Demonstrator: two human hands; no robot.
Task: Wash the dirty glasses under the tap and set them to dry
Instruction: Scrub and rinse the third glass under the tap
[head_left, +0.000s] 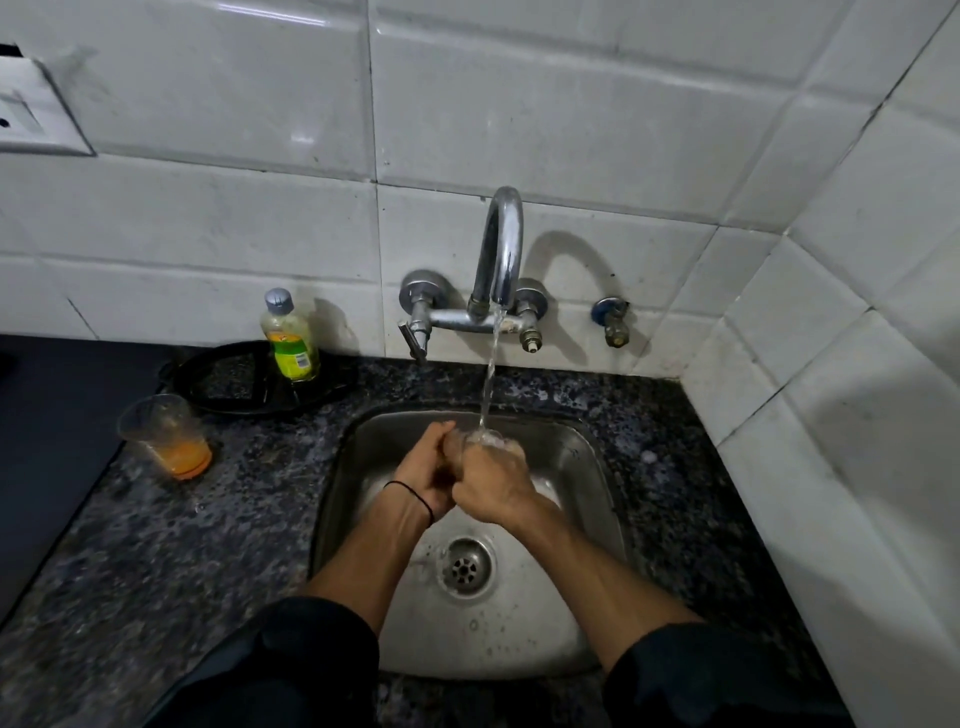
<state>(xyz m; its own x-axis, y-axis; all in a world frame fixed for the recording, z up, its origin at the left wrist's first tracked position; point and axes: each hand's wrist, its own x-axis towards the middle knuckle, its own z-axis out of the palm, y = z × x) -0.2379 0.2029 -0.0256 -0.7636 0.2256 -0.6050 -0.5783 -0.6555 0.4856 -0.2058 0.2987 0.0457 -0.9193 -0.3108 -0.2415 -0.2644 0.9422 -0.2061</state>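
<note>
Granite counter (182, 545), steel sink (571, 452), tap (501, 244) running, white tiled wall (234, 218)

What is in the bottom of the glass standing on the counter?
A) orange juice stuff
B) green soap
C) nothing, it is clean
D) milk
A: the dirty glass standing on the counter, left of the sink, has an orange layer at its bottom.

First: clear glass (459, 446) under tap stream (489, 379), mostly hidden; second glass (165, 434) upright on counter (234, 519) (orange dregs).
</note>
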